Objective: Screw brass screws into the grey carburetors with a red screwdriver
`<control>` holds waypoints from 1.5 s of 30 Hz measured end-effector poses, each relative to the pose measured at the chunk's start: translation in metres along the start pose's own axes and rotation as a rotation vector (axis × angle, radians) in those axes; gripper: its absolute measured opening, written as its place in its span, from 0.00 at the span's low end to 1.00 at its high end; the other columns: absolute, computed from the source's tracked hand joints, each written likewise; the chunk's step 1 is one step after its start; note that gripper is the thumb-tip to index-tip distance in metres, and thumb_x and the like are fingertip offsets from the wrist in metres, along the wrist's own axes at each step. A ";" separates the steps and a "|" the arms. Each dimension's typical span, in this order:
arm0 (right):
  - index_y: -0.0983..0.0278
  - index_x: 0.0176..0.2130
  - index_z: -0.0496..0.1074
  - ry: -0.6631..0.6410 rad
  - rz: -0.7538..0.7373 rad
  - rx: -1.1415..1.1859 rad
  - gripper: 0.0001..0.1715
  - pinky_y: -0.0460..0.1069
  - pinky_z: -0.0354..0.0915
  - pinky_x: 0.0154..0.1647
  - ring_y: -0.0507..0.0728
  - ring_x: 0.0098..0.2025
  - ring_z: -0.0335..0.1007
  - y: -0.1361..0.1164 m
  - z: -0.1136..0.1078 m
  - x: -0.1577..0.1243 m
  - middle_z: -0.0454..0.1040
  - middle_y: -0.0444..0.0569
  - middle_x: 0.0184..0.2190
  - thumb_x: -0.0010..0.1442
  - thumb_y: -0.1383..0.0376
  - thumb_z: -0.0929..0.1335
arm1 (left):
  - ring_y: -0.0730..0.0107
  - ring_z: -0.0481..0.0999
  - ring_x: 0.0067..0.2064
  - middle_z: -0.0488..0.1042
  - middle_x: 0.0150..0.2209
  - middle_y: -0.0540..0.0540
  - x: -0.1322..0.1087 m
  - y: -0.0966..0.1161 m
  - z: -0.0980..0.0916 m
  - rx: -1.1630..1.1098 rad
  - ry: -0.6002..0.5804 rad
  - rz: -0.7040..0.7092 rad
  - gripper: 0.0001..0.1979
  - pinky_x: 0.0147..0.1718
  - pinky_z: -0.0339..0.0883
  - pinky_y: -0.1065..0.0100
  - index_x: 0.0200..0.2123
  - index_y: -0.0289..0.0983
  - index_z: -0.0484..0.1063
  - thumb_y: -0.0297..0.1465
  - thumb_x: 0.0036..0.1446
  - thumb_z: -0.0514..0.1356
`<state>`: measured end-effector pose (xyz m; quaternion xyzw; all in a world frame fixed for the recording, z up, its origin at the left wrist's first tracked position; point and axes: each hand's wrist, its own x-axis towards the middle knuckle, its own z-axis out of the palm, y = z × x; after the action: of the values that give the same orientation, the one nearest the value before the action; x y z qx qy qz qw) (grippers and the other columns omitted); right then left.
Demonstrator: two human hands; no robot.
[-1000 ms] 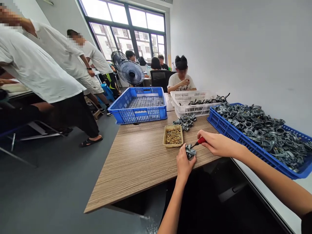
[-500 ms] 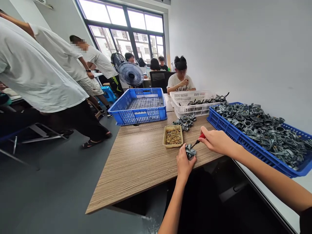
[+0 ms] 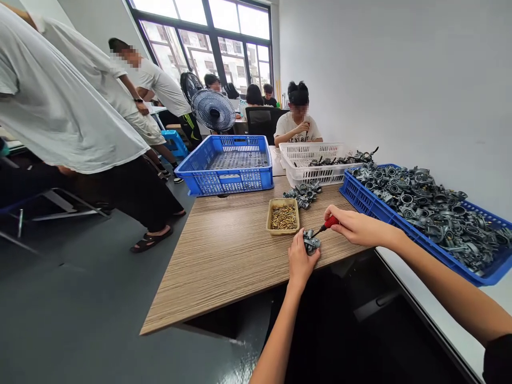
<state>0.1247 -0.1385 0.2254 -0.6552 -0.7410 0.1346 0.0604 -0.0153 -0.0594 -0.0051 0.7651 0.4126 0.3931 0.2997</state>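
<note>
My left hand grips a grey metal carburetor body near the front edge of the wooden table. A screwdriver with a red handle is pinched in my right hand. Its dark shaft slopes down to the left, and the tip meets the carburetor body; the exact contact spot is too small to make out. Just behind my left hand stands a small yellowish tub of brass-coloured screw-like parts. Several more carburetor bodies lie in a pile behind the tub.
At the right, a blue crate is heaped with carburetor bodies. A white basket with dark-levered parts stands at the back, beside another blue crate. A seated person is beyond it. Standing people and a fan are to the left.
My right hand has shifted its hold on the screwdriver, showing more of the red handle. The carburetor body stays in my left hand. The whole view has moved slightly.
</note>
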 end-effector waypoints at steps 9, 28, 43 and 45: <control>0.58 0.58 0.59 0.034 0.059 -0.059 0.14 0.52 0.70 0.50 0.62 0.52 0.79 0.000 0.003 -0.001 0.79 0.55 0.55 0.76 0.59 0.61 | 0.50 0.74 0.64 0.72 0.65 0.36 0.000 0.003 -0.002 -0.021 -0.009 -0.014 0.40 0.61 0.69 0.52 0.69 0.40 0.59 0.32 0.55 0.67; 0.60 0.56 0.59 0.045 0.088 -0.081 0.12 0.52 0.69 0.49 0.62 0.51 0.80 -0.003 0.004 -0.002 0.80 0.56 0.53 0.77 0.59 0.59 | 0.50 0.73 0.65 0.72 0.65 0.36 0.000 0.003 -0.001 -0.028 -0.007 -0.024 0.39 0.61 0.69 0.52 0.69 0.39 0.59 0.33 0.55 0.66; 0.61 0.53 0.62 0.077 0.160 -0.155 0.11 0.52 0.69 0.43 0.63 0.46 0.81 -0.007 0.008 -0.001 0.81 0.57 0.46 0.77 0.59 0.58 | 0.50 0.73 0.66 0.71 0.65 0.36 0.000 0.003 -0.003 -0.010 -0.023 -0.036 0.40 0.61 0.69 0.52 0.70 0.41 0.59 0.32 0.54 0.66; 0.63 0.52 0.63 0.098 0.248 -0.233 0.14 0.52 0.69 0.40 0.64 0.43 0.82 -0.010 0.009 0.000 0.82 0.58 0.43 0.78 0.57 0.58 | 0.50 0.73 0.66 0.72 0.65 0.36 -0.001 0.002 -0.002 -0.010 -0.014 -0.029 0.40 0.61 0.70 0.52 0.70 0.41 0.60 0.31 0.54 0.66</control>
<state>0.1130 -0.1409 0.2194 -0.7498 -0.6613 0.0220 0.0031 -0.0165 -0.0606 -0.0027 0.7604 0.4194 0.3853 0.3123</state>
